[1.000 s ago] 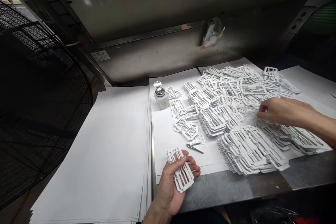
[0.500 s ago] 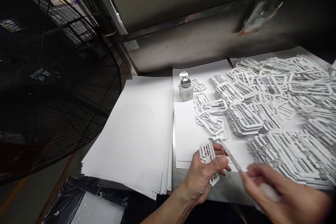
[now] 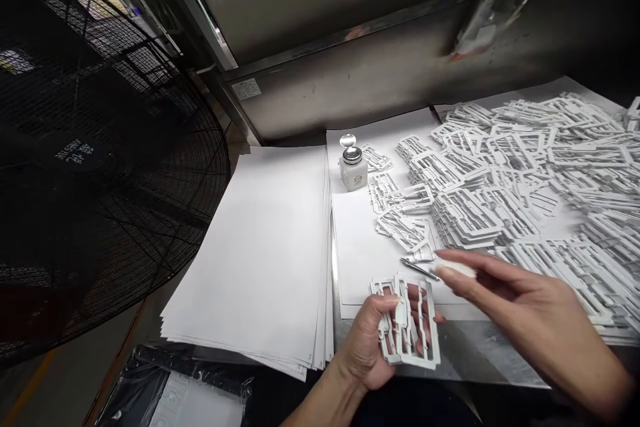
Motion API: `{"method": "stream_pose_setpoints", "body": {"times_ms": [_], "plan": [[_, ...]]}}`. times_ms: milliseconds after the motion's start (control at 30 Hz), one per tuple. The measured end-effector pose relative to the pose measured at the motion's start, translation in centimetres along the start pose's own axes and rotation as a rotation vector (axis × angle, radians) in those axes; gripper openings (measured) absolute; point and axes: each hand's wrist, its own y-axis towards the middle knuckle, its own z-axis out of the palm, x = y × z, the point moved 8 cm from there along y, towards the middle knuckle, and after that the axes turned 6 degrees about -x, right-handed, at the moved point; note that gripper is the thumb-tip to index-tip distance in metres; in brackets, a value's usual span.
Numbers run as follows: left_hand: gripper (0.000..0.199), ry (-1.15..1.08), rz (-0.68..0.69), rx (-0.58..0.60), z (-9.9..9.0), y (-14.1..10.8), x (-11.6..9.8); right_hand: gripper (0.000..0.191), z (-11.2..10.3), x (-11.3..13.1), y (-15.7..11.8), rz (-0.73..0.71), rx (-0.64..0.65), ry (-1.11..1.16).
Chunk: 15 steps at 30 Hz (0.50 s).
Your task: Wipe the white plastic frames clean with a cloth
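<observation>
My left hand (image 3: pixel 373 340) is closed around a few white slotted plastic frames (image 3: pixel 427 347), fanned out with the thumb over the front one. To its right, my right hand (image 3: pixel 520 307) pinches a small white pad (image 3: pixel 459 269) between thumb and fingertips; whether it is cloth or cotton I cannot tell. A slim metal tool that looks like tweezers (image 3: pixel 419 268) lies on the white paper, by the right fingertips. Several more frames lie loose (image 3: pixel 403 230) just beyond it. A white pump bottle (image 3: pixel 353 173) with its metal lid flipped up stands behind them.
Stacks and heaps of white frames (image 3: pixel 520 153) cover the right side of the metal table (image 3: pixel 465 347). A thick pile of white paper sheets (image 3: pixel 255 247) lies left. A large black caged fan (image 3: pixel 115 167) stands far left. Below is a black plastic bag (image 3: pixel 130 387). A metal panel (image 3: pixel 340 93) rises behind.
The frame my right hand held edge-on is now with the others in my left hand. My right hand has moved up and left, the white pad at its fingertips.
</observation>
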Motion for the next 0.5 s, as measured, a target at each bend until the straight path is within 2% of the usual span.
{"method": "stream_pose_setpoints", "body": {"times_ms": [100, 167, 333, 433, 500], "plan": [[0.040, 0.010, 0.032, 0.004, 0.0, -0.2, -0.1, 0.022, 2.0, 2.8, -0.8, -0.250, 0.069, -0.023], [0.039, 0.017, 0.047, -0.019, -0.2, -0.2, -0.3, 0.016, 2.4, 3.1, -1.5, -0.338, 0.081, -0.100], [0.047, 0.019, -0.023, -0.001, -0.3, 0.0, 0.1, 0.018, 1.1, 0.9, -1.9, -0.316, 0.064, -0.212], [0.044, 0.000, -0.054, 0.009, -0.2, 0.2, 0.5, 0.019, 0.5, 1.3, -1.7, -0.297, 0.000, -0.215], [0.039, 0.013, -0.026, 0.001, -0.1, 0.2, 0.4, 0.018, 1.0, 1.9, -1.6, -0.309, 0.020, -0.148]]}}
